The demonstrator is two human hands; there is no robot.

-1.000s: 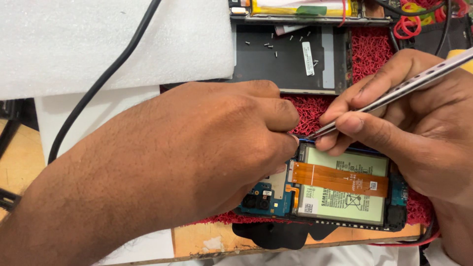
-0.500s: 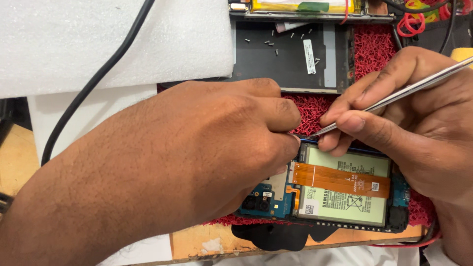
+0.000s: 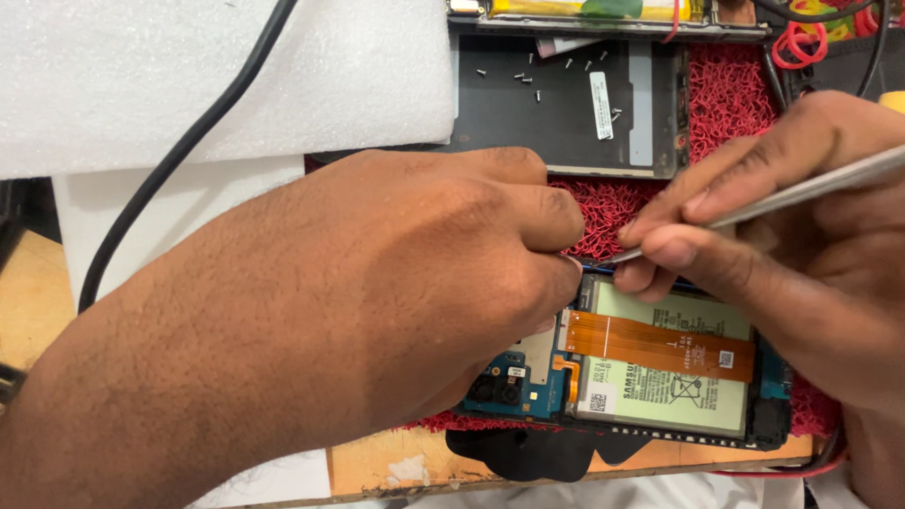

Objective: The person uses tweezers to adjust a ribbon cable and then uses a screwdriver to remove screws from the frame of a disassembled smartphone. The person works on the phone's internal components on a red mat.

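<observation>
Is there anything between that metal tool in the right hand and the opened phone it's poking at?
Nothing visible does. The metal tool in the right hand runs straight down to the top edge of the opened phone. The left hand presses on the phone's left part, its fingertips right beside the tip and hiding it, but not across its path.

The left hand [image 3: 377, 311] covers most of the open phone's [image 3: 660, 377] left side, so the parts under it cannot be seen. The tip of the metal tweezers [image 3: 754, 203] hides between the fingers, and their far end runs off the right edge. The right hand [image 3: 782, 254] is cut off there too. The tiny screws [image 3: 528, 80] are too small to tell apart.
</observation>
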